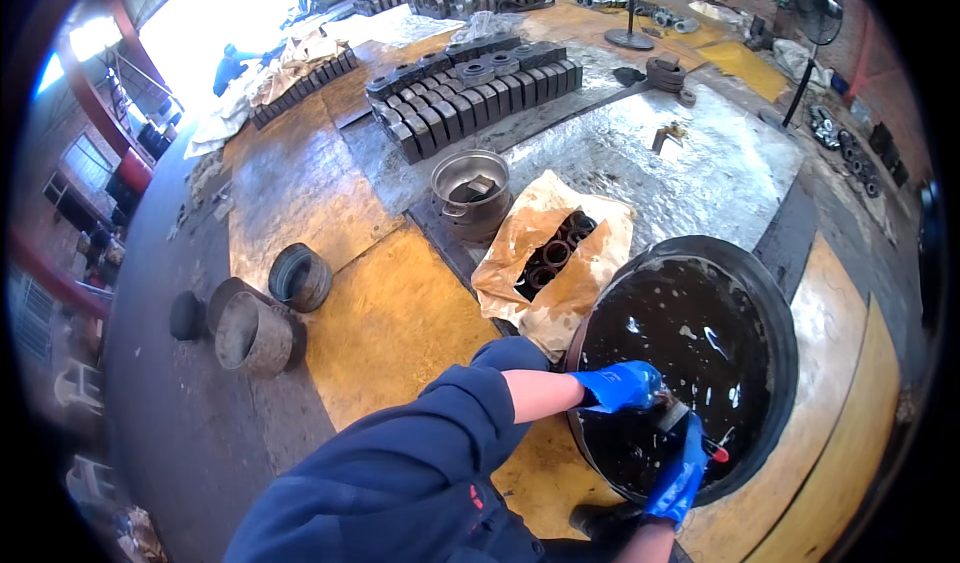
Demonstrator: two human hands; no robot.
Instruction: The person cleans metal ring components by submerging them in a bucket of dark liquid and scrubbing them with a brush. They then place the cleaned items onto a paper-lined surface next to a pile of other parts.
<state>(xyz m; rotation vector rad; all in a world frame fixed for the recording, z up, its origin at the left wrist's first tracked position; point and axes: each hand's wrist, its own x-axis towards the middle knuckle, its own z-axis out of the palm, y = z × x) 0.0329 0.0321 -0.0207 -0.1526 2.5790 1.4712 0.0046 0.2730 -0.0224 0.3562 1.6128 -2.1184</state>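
Observation:
Both my hands wear blue gloves and are over a large round black tub (778, 363) of dark, glossy liquid (690, 333) with light specks. My left hand (625, 385) reaches in from the left, its fingers closed around a small dark piece that I cannot make out. From below comes my right hand (683, 475), closed on what looks like a flat brush (675, 416) with a red handle end. The brush's pale head meets the piece at my left fingertips. Beside the tub's far left rim, an opened brown paper wrapping (595, 263) holds several dark metal rings (556, 253).
A metal pot (470, 195) with a block inside stands beyond the paper. Several empty-looking buckets (254, 335) are at left. Rows of dark metal blocks (475, 98) lie farther back. Stand fans (818, 18) are at the far right. Another person (232, 68) bends over at far left.

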